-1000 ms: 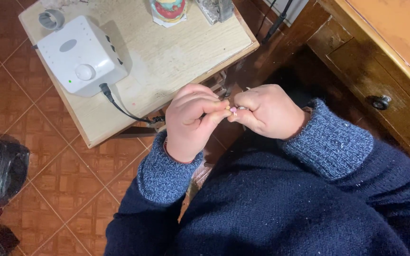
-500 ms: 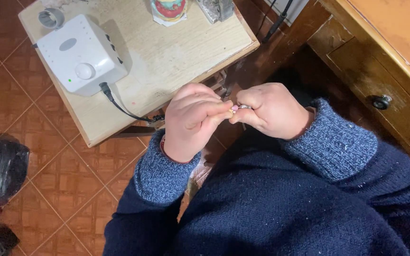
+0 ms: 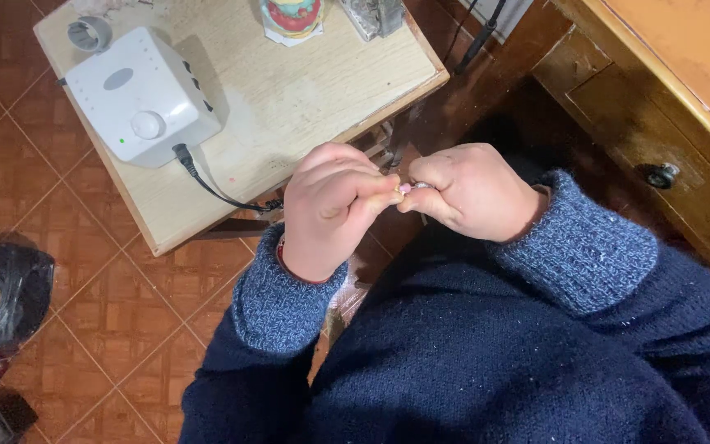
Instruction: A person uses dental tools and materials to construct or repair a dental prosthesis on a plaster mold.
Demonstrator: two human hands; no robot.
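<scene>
My left hand (image 3: 330, 210) and my right hand (image 3: 470, 191) meet in front of my chest, fingertips together. Both pinch a small pink and silvery piece (image 3: 411, 187), mostly hidden by the fingers, so its kind is unclear. Both wrists wear blue knitted sleeves. The hands hover just past the near corner of a small wooden table (image 3: 289, 99).
On the table stand a white box-shaped device (image 3: 137, 94) with a round knob and black cable (image 3: 207, 185), a grey ring (image 3: 90, 33) and a colourful container (image 3: 292, 16). A wooden drawer unit (image 3: 659, 140) is on the right. A dark bag (image 3: 2, 292) lies on the tiled floor at left.
Both hands stay pinched together on the small piece, with only slight finger shifts. The view has drifted a little.
</scene>
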